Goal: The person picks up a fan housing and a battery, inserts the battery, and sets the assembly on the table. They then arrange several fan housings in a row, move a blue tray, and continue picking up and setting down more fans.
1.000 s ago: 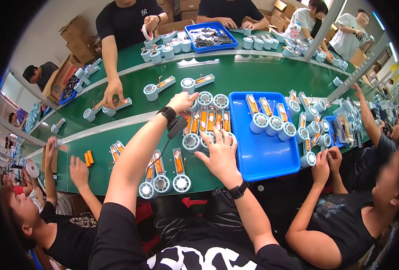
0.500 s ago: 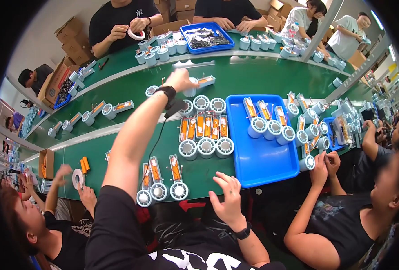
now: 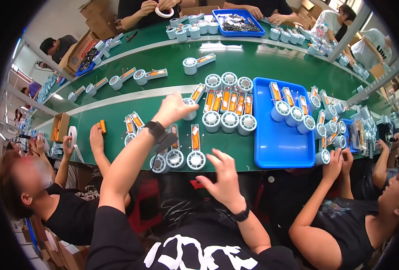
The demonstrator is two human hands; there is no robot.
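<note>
My left hand [image 3: 176,110] is closed on the round head of a light-blue handheld fan housing [image 3: 191,109], over the near table; the housing's handle with an orange cell points away from me. Just right of it stands a close group of similar housings [image 3: 229,120], in rows with their handles between. Nearer me are several more, including one with a white-centred head [image 3: 196,159]. My right hand [image 3: 224,182] hovers at the table's front edge, fingers spread and holding nothing, beside that housing.
A blue tray [image 3: 285,150] holds three housings at its far end. Beyond a pale rail, more housings [image 3: 190,66] lie spaced along a green belt [image 3: 253,56]. Co-workers sit close on both sides; the left one handles a roll of white tape [image 3: 72,135]. A red stool [image 3: 146,202] stands below.
My left hand has come back from the green belt to the near table, bringing a fan housing. My right hand stays open near the front edge. The view has shifted.
</note>
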